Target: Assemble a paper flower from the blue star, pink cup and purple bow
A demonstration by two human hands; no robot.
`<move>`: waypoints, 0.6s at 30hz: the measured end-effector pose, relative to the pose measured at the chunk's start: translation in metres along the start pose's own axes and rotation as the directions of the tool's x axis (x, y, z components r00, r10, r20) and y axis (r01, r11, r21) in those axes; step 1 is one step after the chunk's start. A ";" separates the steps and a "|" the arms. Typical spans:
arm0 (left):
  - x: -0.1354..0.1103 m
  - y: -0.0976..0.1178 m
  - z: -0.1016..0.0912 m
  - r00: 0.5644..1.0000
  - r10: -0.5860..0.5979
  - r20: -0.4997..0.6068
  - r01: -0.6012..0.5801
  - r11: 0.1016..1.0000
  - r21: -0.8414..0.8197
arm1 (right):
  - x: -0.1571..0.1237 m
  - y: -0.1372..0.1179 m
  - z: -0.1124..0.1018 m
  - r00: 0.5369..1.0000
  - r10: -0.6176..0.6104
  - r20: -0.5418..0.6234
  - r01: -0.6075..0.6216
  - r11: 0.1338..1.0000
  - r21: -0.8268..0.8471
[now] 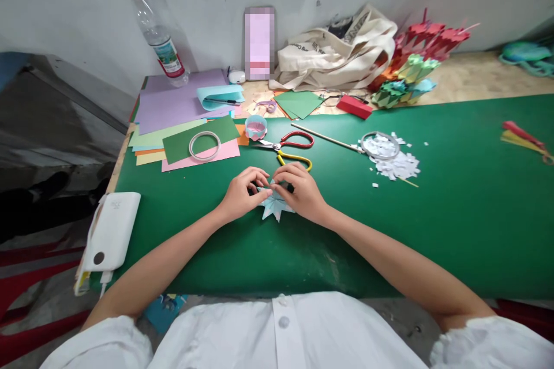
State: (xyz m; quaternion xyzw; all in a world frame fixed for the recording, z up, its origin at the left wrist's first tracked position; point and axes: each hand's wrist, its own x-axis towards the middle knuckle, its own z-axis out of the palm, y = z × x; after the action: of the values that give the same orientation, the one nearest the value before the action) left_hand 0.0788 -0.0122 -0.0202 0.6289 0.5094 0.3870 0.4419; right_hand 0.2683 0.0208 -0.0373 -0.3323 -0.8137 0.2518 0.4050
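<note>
A green mat (pixel 411 242) covers most of a wooden table (pixel 470 72). Red-and-yellow scissors (pixel 277 146) lie in the middle, with a thin stick (pixel 328 138) to their right. Further right is a pile of white paper scraps (pixel 398 166). A white power bank (pixel 115 230) lies near the left edge. A cloth bag (pixel 333 60) sits on the far side.

Two bare forearms, the left (pixel 160 265) and the right (pixel 398 256), slanted in from the lower left and lower right of the frame. The wrists ran nearly straight into the hands, left (pixel 244 196) and right (pixel 303 193), which met near the centre. Both sets of fingers were bent, the tips pinched close together, with the thumbs pointing toward each other.
</note>
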 end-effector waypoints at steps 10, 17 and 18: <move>-0.001 -0.005 -0.002 0.997 -0.073 0.029 0.072 0.997 0.015 | -0.001 -0.003 -0.002 0.994 0.103 0.026 -0.104 0.993 0.048; -0.001 -0.001 -0.004 0.994 -0.088 0.060 0.090 0.995 -0.046 | -0.002 -0.010 -0.004 0.997 0.001 0.073 -0.001 1.000 0.006; -0.002 -0.001 -0.004 0.993 -0.093 0.068 0.097 0.994 -0.053 | -0.002 -0.010 -0.005 0.996 -0.022 0.084 0.022 1.000 -0.007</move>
State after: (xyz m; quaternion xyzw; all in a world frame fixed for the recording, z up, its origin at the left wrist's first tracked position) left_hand 0.0744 -0.0131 -0.0194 0.6035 0.5129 0.3589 0.4938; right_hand 0.2698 0.0139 -0.0291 -0.3141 -0.8347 0.2576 0.3719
